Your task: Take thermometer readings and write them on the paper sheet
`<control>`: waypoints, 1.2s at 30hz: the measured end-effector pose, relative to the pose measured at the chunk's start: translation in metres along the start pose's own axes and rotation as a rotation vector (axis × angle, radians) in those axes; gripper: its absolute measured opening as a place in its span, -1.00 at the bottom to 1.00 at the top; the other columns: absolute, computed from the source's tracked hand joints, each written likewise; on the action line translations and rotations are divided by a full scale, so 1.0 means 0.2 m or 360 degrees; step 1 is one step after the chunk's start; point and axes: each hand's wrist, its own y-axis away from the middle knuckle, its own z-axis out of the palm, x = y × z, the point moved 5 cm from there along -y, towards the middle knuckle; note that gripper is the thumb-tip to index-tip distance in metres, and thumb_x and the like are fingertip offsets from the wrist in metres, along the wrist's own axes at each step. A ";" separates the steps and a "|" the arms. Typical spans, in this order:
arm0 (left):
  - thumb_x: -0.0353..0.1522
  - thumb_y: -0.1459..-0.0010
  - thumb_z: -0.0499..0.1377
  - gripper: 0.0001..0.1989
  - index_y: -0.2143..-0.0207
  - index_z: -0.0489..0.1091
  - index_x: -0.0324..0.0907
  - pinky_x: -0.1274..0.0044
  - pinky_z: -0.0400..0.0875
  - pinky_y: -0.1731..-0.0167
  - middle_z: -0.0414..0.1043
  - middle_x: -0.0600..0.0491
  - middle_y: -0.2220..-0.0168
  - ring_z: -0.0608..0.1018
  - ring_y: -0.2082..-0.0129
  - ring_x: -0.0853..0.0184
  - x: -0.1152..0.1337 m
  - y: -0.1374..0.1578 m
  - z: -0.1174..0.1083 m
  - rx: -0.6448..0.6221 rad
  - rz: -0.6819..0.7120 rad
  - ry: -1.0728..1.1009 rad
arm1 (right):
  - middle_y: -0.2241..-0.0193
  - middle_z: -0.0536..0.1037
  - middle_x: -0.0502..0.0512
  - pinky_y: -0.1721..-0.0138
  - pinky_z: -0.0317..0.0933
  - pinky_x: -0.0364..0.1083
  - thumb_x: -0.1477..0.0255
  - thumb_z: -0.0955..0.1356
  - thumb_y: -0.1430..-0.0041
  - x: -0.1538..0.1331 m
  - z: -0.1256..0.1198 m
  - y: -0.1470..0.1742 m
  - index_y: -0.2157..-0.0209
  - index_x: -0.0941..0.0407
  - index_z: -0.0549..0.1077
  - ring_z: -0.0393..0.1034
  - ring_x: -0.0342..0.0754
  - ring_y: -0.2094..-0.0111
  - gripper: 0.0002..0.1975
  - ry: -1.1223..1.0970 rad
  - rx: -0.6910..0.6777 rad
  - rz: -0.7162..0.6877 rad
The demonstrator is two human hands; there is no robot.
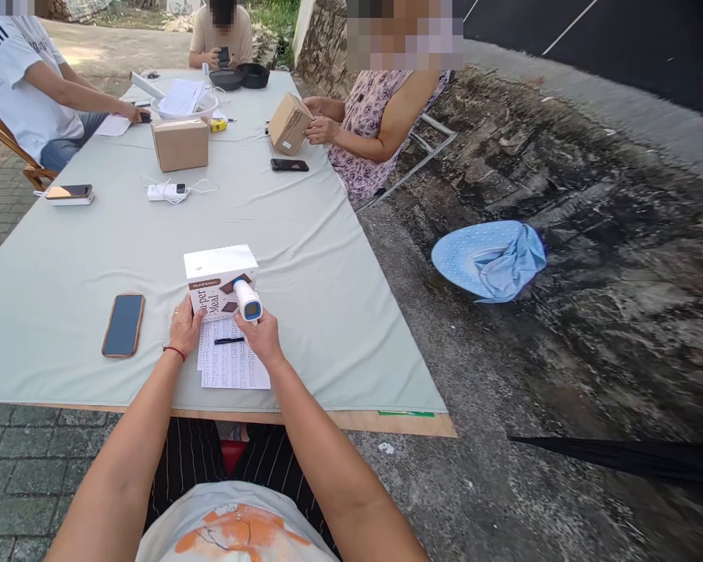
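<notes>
Clasping white box [218, 272] left of frame centre with left hand [183, 326]; gripping blue-trimmed white device [248, 300] in right hand [262, 336].

The box [221, 264] is white, with brown shapes and dark letters on its front. Just in front of the box, the gadget [247, 297] is white with blue round its dark screen. The paper [234, 371] below the box is white with rows of tiny dark marks, and the pen [228, 340] there is black. Left of the box, the phone [123, 324] has a dark screen and a brown edge. The cloth [328, 312] under the box is pale grey-green. Behind the box, the carton [181, 147] is plain brown. Far right of the box, the hat [462, 254] is light blue with pale dots.
</notes>
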 end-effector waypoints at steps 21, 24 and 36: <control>0.07 -0.33 -0.15 -0.35 -0.26 0.20 -0.14 0.16 0.28 -0.14 0.39 -0.17 -0.16 0.38 -0.18 0.01 -0.01 0.00 0.00 -0.0003 -0.0021 0.0006 | 0.58 0.42 -0.03 0.45 0.21 -0.10 0.10 0.41 0.17 0.02 0.01 0.00 0.53 0.08 0.40 0.27 -0.08 0.48 -0.67 0.0009 0.0006 0.0050; 0.07 -0.32 -0.15 -0.33 -0.26 0.20 -0.14 0.16 0.28 -0.14 0.39 -0.17 -0.16 0.37 -0.19 0.00 -0.01 0.00 0.00 -0.0007 -0.0034 0.0006 | 0.60 0.40 -0.05 0.46 0.20 -0.10 0.10 0.41 0.18 0.02 0.01 0.00 0.53 0.08 0.39 0.27 -0.08 0.49 -0.67 0.0004 0.0026 0.0052; 0.08 -0.33 -0.19 -0.30 -0.27 0.18 -0.19 0.17 0.26 -0.16 0.38 -0.20 -0.17 0.37 -0.20 0.02 0.01 -0.01 -0.01 -0.0014 0.0024 0.0016 | 0.53 0.41 -0.03 0.38 0.20 -0.08 0.11 0.41 0.15 0.02 0.02 0.01 0.49 0.08 0.38 0.26 -0.08 0.44 -0.67 -0.0016 -0.0033 0.0068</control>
